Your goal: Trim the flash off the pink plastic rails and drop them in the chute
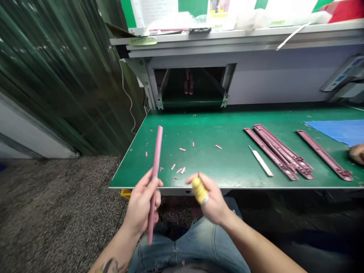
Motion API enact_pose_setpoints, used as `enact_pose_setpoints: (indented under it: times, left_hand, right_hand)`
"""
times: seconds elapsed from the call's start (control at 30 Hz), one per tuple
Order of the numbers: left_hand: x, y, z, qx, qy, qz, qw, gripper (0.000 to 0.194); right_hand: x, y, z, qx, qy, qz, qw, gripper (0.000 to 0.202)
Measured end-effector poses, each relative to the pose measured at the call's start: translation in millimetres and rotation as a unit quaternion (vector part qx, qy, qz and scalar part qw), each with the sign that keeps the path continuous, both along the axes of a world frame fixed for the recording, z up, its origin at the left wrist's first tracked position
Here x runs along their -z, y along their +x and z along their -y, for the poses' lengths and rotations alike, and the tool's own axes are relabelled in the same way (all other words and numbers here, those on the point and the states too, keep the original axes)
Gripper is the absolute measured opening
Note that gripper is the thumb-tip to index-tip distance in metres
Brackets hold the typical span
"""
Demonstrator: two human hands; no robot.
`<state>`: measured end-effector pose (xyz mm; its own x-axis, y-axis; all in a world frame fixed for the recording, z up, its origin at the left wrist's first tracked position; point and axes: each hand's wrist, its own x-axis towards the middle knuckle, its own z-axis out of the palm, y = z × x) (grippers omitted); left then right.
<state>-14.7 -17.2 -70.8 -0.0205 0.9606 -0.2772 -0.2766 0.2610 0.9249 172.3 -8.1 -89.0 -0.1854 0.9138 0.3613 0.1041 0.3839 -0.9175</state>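
Note:
My left hand is closed around a long, narrow pink plastic part, tilted slightly from upright at the front edge of the green table. To its right, my right hand grips a tool with a yellow, ridged handle. Motion blurs this tool, and its working end cannot be made out. The tool and the pink part are apart. Several small pink offcuts lie on the tabletop just beyond my hands.
On the green table, a white-handled tool lies beside several long pink parts. Another pink part sits farther right, near a blue sheet and another person's hand. At the back, a chute holds pink pieces below a shelf.

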Motion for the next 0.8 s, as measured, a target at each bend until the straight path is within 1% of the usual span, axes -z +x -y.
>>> enact_pose_setpoints:
  times: [0.07, 0.1, 0.13, 0.23, 0.3, 0.4, 0.5, 0.57, 0.67, 0.73, 0.8]
  left_hand:
    - [-8.1, 4.9, -17.0, -0.043, -0.007, 0.034, 0.998, 0.035]
    - [-11.1, 6.7, -23.9, -0.056, -0.010, 0.046, 0.997, 0.033]
    - [-13.1, 8.3, -29.2, -0.065, -0.013, 0.057, 0.996, 0.032]
    - [-15.4, 13.4, -35.5, -0.075, -0.018, 0.086, 0.993, 0.029]
    - [-14.7, 16.3, -34.9, -0.077, -0.013, 0.100, 0.992, 0.027]
    - [-12.8, 18.7, -33.0, -0.075, -0.006, 0.115, 0.990, 0.026]
    - [-12.2, 19.4, -32.2, -0.075, -0.001, 0.129, 0.989, 0.024]
    - [-13.3, 19.3, -32.0, -0.078, -0.001, 0.141, 0.987, 0.023]
    - [-16.7, 16.6, -33.2, -0.078, -0.002, 0.168, 0.983, 0.021]
    - [-19.2, 12.8, -34.7, -0.070, -0.004, 0.197, 0.978, 0.018]
    - [-21.6, 8.5, -35.9, -0.051, -0.006, 0.232, 0.971, 0.021]
  right_hand:
    - [5.6, -14.9, 15.9, -0.074, 0.079, 0.122, 0.987, 0.041]
    - [8.0, -22.6, 22.0, -0.098, 0.109, 0.170, 0.975, 0.047]
    - [10.2, -29.5, 25.9, -0.104, 0.131, 0.211, 0.963, 0.052]
    - [15.0, -41.5, 24.2, -0.056, 0.172, 0.304, 0.935, 0.060]
    - [16.5, -42.5, 16.8, -0.028, 0.194, 0.334, 0.922, 0.062]
    - [16.8, -40.6, 8.9, -0.023, 0.218, 0.359, 0.907, 0.063]
    - [16.7, -40.0, 9.5, -0.026, 0.238, 0.376, 0.895, 0.059]
    - [16.8, -39.9, 12.9, -0.033, 0.255, 0.376, 0.890, 0.052]
    - [16.9, -38.2, 18.5, -0.071, 0.295, 0.362, 0.882, 0.038]
    - [16.1, -36.5, 20.6, -0.098, 0.304, 0.331, 0.888, 0.037]
    - [14.6, -35.6, 20.1, -0.102, 0.278, 0.296, 0.908, 0.041]
